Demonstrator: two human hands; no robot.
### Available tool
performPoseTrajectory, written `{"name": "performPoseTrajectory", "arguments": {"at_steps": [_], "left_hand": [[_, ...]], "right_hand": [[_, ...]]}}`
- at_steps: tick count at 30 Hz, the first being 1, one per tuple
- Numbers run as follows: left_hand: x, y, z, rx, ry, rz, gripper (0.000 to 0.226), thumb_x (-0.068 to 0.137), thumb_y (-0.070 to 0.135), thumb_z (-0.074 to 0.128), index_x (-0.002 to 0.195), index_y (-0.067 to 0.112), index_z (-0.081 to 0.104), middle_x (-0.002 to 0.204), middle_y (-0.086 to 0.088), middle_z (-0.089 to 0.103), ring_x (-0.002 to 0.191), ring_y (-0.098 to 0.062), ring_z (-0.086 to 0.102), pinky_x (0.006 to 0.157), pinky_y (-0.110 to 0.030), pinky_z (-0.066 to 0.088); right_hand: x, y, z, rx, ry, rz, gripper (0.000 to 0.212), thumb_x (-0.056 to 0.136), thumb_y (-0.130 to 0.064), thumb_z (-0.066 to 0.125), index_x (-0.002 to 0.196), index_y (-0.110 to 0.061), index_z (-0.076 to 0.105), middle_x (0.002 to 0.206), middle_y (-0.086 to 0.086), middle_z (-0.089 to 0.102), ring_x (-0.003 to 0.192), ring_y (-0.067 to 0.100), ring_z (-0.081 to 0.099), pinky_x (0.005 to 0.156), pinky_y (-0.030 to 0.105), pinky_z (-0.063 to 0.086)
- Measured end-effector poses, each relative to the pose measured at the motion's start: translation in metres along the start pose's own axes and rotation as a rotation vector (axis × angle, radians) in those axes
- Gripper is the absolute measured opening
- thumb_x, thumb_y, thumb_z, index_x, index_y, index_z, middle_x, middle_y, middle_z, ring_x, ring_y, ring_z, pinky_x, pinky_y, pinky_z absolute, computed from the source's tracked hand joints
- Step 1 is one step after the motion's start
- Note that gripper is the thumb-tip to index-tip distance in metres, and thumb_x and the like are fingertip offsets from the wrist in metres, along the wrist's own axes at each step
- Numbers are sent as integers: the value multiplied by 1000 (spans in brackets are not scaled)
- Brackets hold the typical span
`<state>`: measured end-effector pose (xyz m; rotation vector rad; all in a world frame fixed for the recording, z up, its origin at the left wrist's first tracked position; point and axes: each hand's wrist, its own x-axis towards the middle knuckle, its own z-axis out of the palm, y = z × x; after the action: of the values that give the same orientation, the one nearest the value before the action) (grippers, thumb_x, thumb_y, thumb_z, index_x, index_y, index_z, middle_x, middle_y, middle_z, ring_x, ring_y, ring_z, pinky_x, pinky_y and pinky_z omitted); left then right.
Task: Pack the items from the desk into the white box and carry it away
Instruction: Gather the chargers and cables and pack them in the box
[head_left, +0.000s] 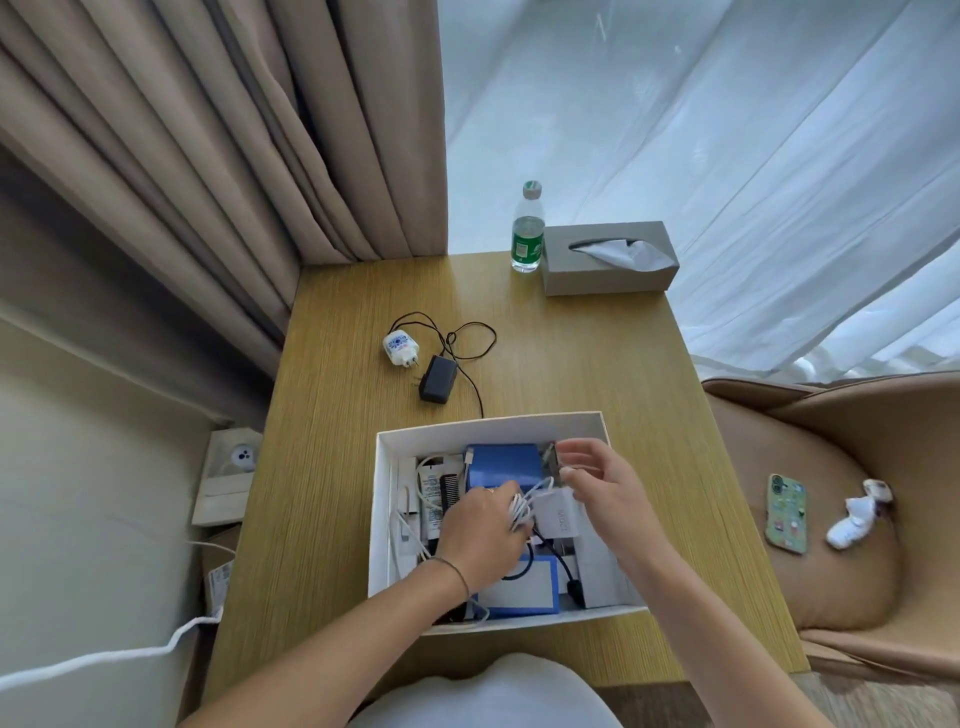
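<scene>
White box (387, 519) sits open on the near part of the wooden desk (597, 364), and both hands work inside it. Left hand (480, 530) has its fingers curled round a coiled white cable (521, 506); right hand (602, 486) hovers over the white charger block (556, 514), fingers spread and loosely bent, and I cannot tell whether they pinch it or only touch it. Around them the box holds a blue case (501, 465) at the far side, a blue-edged white case (524, 587) at the near side, a black comb (449, 493) and sachets on the left. One risk, as I judge it: the coil could spring loose when released and snag the black lead beneath, or hang over the rim and catch when the box is lifted. Still unpacked, far left on the desk, lie a black power adapter (438, 379) with its looping cord and a small white patterned plug (400, 347). A water bottle (528, 228) and grey tissue box (608, 260) stand at the far edge. Right of the desk, a chair (857, 571) holds a phone (786, 513) and crumpled white tissue (491, 519).
</scene>
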<state>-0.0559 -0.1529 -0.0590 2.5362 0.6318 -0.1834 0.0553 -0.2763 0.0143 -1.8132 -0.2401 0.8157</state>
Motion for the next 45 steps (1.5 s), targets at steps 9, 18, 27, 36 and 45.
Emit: {"name": "performPoseTrajectory", "arguments": {"at_steps": [9,18,27,36,45], "left_hand": [[-5,-8,29,339,60,246,64,90,72,32,133,25,42,113,-3,55,99,-22,48,83,-40,44],[-9,-7,-38,119,280,325,44,99,54,42,131,28,57,114,7,62,107,-13,55,89,-32,47],[53,-54,-119,-170,436,-27,26,95,29,55,120,31,62,108,19,60,101,0,54,79,-18,47],[138,-135,-122,-207,275,-497,25,93,31,56,117,30,60,108,6,62,82,-9,58,55,-24,39],[207,-181,-108,-189,181,-720,56,87,63,56,118,17,54,111,-5,66,93,-23,64,65,-30,42]], "right_hand": [[0,16,-5,-73,10,-34,24,97,-6,58,115,-20,66,112,-6,67,106,8,62,86,24,50],[22,-12,8,-56,-26,-87,24,95,-11,60,105,-31,67,95,-1,74,92,14,68,84,36,56],[79,-58,47,-117,-75,-159,21,96,-8,59,104,-25,68,89,-3,75,85,10,68,75,25,55],[131,-68,88,-208,-127,-102,17,96,-14,58,99,-28,68,91,-6,74,86,9,68,70,18,49],[141,-52,112,-266,-111,-50,20,94,-11,59,93,-28,71,91,-6,75,86,7,68,70,19,49]]}}
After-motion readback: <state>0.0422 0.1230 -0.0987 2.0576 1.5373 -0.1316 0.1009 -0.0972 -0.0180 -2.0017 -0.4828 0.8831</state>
